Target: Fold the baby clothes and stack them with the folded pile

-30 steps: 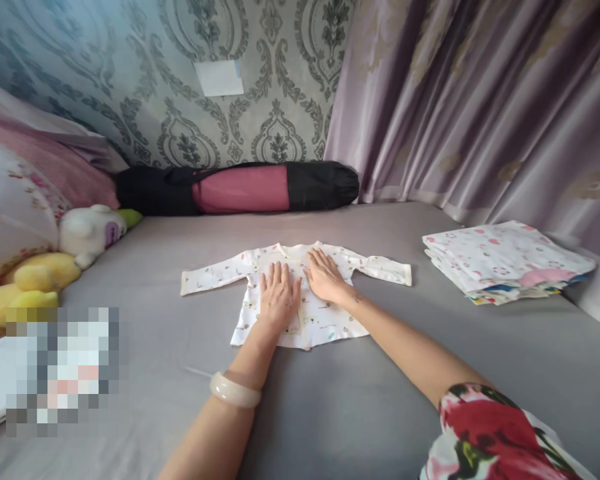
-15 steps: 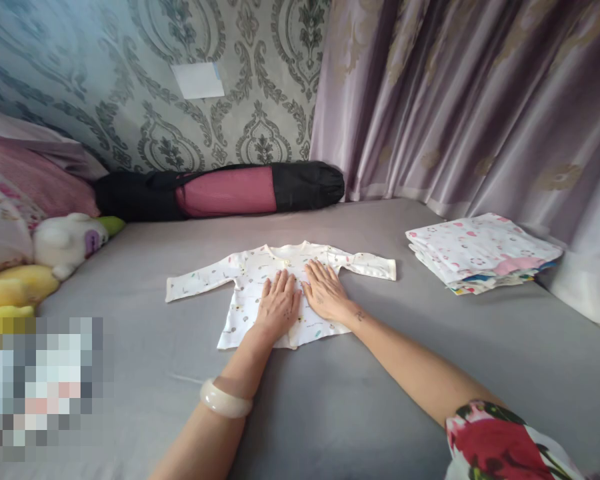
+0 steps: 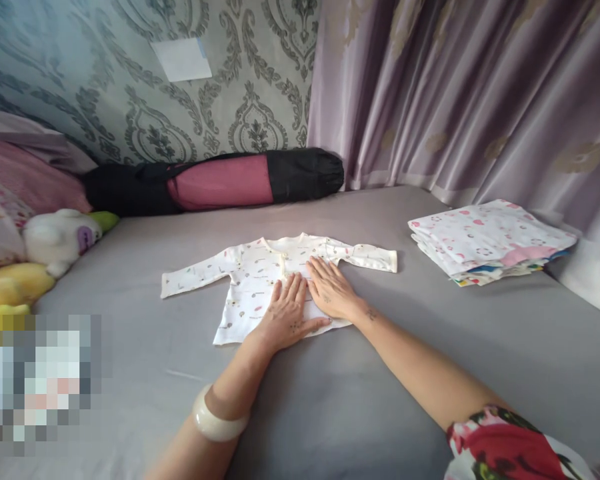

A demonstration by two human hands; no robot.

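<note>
A small white printed baby shirt (image 3: pixel 253 283) lies spread on the grey bed sheet (image 3: pixel 145 387), both sleeves stretched out sideways. My left hand (image 3: pixel 290 313) rests flat on the lower middle of its front, thumb pointing right, a pale bangle on that forearm. Beside it, my right hand (image 3: pixel 333 290) lies flat on the shirt's right half with the fingers angled up and left. The fingertips of the two hands are close together. Part of the shirt's lower right front is hidden beneath the hands and wrist.
A stack of folded printed cloths (image 3: pixel 490 233) sits at the right near the curtain (image 3: pixel 405 100). A black and pink rolled bag (image 3: pixel 220 181) lies along the wall. Plush toys (image 3: pixel 55 240) are at the left edge, above a blurred-out patch.
My left hand has slid slightly right and down, its thumb now spread out to the right. The right hand stays on the shirt. The view has shifted a little.
</note>
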